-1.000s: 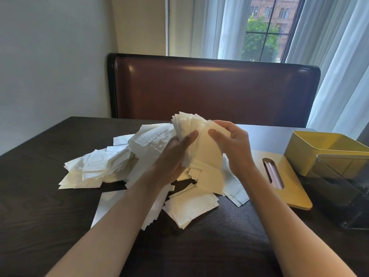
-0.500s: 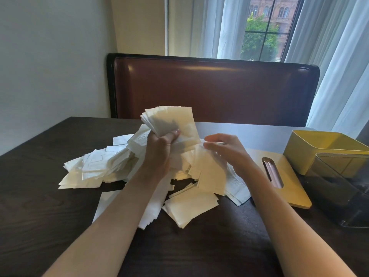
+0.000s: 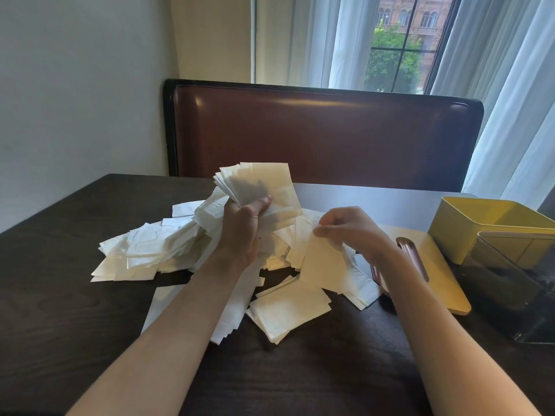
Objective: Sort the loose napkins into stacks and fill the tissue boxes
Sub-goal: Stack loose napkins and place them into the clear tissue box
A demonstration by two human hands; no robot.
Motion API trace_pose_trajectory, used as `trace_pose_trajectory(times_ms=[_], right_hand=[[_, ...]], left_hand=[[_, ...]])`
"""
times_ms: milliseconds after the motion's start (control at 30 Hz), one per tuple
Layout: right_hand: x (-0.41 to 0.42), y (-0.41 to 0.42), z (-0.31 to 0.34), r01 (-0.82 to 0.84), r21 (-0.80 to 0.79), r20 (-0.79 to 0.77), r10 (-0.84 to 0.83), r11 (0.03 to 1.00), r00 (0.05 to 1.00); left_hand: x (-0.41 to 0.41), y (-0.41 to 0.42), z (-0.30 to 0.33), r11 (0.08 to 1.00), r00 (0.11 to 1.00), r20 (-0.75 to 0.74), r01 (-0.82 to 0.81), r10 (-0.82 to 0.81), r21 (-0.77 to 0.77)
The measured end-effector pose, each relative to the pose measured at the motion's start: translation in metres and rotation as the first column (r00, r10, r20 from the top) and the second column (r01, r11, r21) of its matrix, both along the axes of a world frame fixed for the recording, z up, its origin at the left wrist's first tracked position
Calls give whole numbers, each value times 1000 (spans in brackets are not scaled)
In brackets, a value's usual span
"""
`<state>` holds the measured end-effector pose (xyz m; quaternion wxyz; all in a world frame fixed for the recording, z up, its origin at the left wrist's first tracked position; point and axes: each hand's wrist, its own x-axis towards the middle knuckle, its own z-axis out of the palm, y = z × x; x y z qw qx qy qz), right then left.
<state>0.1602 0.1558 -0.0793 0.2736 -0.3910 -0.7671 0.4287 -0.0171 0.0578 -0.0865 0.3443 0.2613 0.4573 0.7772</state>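
Split from the shared bundle, the left hand [image 3: 244, 228] grips its stack [image 3: 258, 187] at frame centre while the right hand [image 3: 350, 229], lower right, apparently pinches one napkin [image 3: 322, 265] hanging below its fingers.

The clear box [image 3: 522, 292] is cut off by the right edge. The lid's slot [image 3: 413, 262] is partly hidden behind the right forearm. Napkins under the hands are concealed.

My dark wooden table [image 3: 75, 310] runs from six o'clock up to a brown leather bench back [image 3: 324, 136] at twelve, with a window [image 3: 399, 43] (green tree outside) and sheer white curtains [image 3: 510, 94] toward one o'clock.
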Motion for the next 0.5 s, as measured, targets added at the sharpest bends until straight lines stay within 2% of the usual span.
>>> trace_pose_trajectory(times_ms=[67,200,333,500], right_hand=[[3,0,3,26,22,-194,-21,999,981],[4,-4,8,-25,-8,-504,18,1000,864],[3,-8,10,-37,-44,-646,0,998,763],[7,-14,17,-229,-160,-755,30,960,655]], left_hand=[[0,0,0,1000,1000,3,8,-8,-4],[1,0,-1,999,999,-33,23,-24,-33],[3,0,-1,1000,997,-67,22,-23,-16],[2,-2,0,999,998,-53,44,-44,-13]])
